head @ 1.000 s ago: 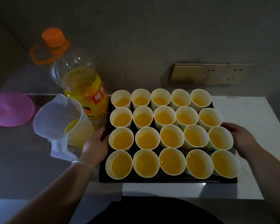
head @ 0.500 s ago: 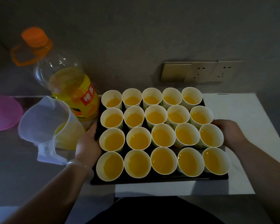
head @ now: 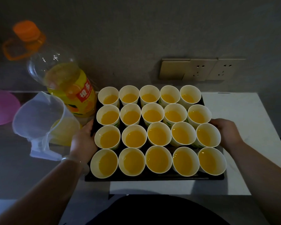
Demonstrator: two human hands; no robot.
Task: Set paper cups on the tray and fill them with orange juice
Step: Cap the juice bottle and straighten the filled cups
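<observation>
Now, left grip (head: pixel 83 140) clasping tray (head: pixel 152 178) edge, right grip (head: pixel 227 132) clasping opposite edge

Black tray (head: pixel 152 178) near the front edge of the white tabletop (head: pixel 242 111), left part reaching past the tabletop's left edge. On it, twenty paper cups (head: pixel 159 125) in four rows of five, rims touching or nearly so, each part-filled with orange juice (head: pixel 135 138). Grips the tray's left edge with the left hand (head: pixel 83 138), pale bracelet (head: pixel 71 159) at the wrist. Grips the right edge with the right hand (head: pixel 225 132), beside the third row. Just beside the tray's far left corner, a clear juice bottle (head: pixel 71 88) with orange cap (head: pixel 25 30). In front of that, a translucent jug (head: pixel 39 117) holding some juice. Far left, a pink dish (head: pixel 2 108). On the wall behind, sockets (head: pixel 201 69).
</observation>
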